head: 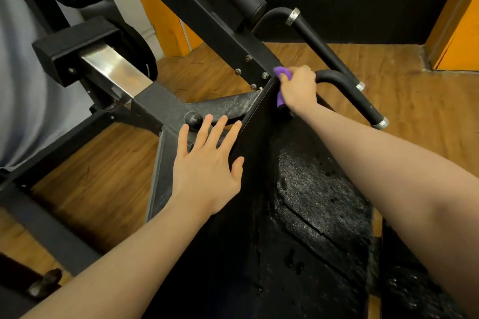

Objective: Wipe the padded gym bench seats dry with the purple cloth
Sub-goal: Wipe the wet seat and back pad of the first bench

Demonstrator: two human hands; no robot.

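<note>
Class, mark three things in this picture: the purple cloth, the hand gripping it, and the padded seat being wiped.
purple cloth [281,72], head view, on the bunched upper end above the knuckles.
right hand [298,89], head view, on its back.
padded seat [311,189], head view, on the wet cracked top surface.

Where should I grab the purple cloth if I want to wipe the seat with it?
Grab the purple cloth around its bunched middle, coming from above, the way the right hand holds it now at the far end of the seat. It is scrunched into a small wad, with only bits poking out beside the fingers, so one fist can probably close around it and press it flat onto the padding.
</note>
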